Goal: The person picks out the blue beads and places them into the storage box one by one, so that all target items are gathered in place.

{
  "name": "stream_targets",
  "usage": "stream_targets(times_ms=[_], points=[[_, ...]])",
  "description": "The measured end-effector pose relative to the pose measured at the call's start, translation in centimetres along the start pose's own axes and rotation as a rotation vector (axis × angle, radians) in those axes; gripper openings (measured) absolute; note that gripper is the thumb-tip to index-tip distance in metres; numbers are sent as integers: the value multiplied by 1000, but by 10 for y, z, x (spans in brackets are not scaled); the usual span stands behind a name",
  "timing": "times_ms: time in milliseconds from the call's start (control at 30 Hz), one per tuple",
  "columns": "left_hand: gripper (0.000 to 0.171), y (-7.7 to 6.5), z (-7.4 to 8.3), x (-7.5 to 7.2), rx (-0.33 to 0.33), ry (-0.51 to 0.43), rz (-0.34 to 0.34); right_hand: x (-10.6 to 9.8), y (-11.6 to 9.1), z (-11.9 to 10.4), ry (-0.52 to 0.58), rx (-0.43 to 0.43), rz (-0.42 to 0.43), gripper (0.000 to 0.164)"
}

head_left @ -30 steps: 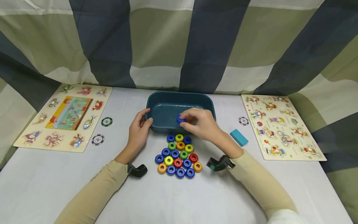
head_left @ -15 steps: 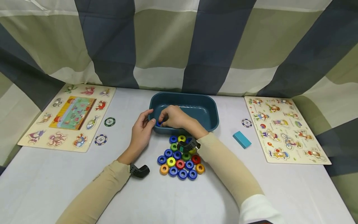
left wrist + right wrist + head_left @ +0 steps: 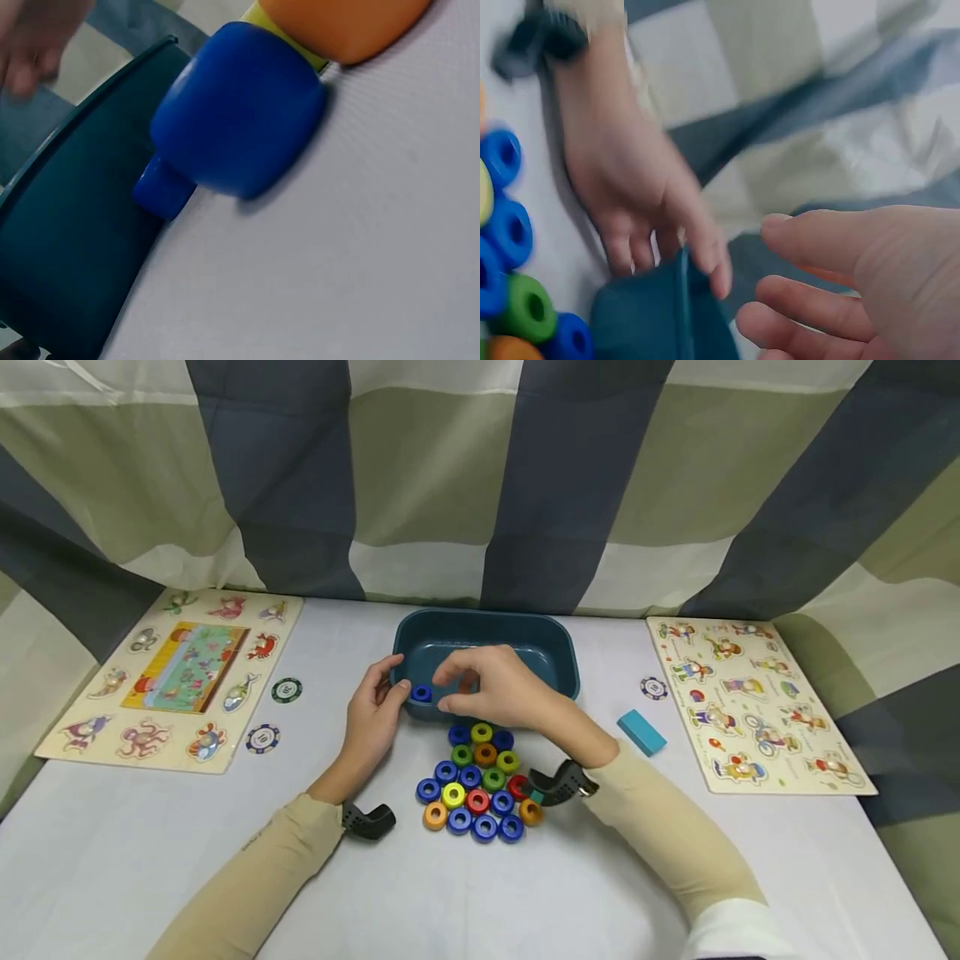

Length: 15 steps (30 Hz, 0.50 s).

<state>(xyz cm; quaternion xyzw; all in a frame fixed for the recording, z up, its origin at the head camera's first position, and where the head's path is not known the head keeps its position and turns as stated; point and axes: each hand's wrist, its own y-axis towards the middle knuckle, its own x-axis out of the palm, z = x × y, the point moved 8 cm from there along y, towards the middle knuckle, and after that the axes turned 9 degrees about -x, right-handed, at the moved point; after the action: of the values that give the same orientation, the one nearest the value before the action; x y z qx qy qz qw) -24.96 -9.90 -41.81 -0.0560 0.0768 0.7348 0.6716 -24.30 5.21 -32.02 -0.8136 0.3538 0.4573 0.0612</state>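
Note:
A dark teal plastic tub (image 3: 555,647) stands at the middle of the table. On its left front corner my left hand (image 3: 372,706) holds the wall, thumb at the rim. One blue ring (image 3: 422,701) lies inside, in the left front corner. Just right of that ring is my right hand (image 3: 498,689), over the tub with thumb and fingers apart and nothing between them. In front of the tub lies a cluster of small rings, blue, yellow, green, orange and red, including a red ring (image 3: 477,811). A blue ring (image 3: 240,112) looms large in the left wrist view.
A sea-animal puzzle board (image 3: 180,672) lies at the left, with two poker chips (image 3: 262,748) beside it. On the right are a light blue block (image 3: 642,732), another chip (image 3: 653,686) and a second puzzle board (image 3: 757,706). Checked cloth (image 3: 420,460) hangs behind.
My right hand carried a blue ring leftward into the tub's left front corner, let it go and drew back a little to the right. My left hand stayed at the tub.

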Motion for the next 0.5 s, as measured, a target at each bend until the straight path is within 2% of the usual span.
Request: stream_targets(times_ms=[100,200,367,500], points=[[39,0,1,-2,7,7,14,-7,-30,-20,29,-80,6,22],[39,0,2,-1,6,4,11,-2,-61,-26,65,-113,-2,22],[40,-1,1,0,-5,-2,5,24,-107,-19,111,-85,-73,18],[39,-1,1,0,-5,-6,9,44,-126,-13,70,-65,-129,15]])
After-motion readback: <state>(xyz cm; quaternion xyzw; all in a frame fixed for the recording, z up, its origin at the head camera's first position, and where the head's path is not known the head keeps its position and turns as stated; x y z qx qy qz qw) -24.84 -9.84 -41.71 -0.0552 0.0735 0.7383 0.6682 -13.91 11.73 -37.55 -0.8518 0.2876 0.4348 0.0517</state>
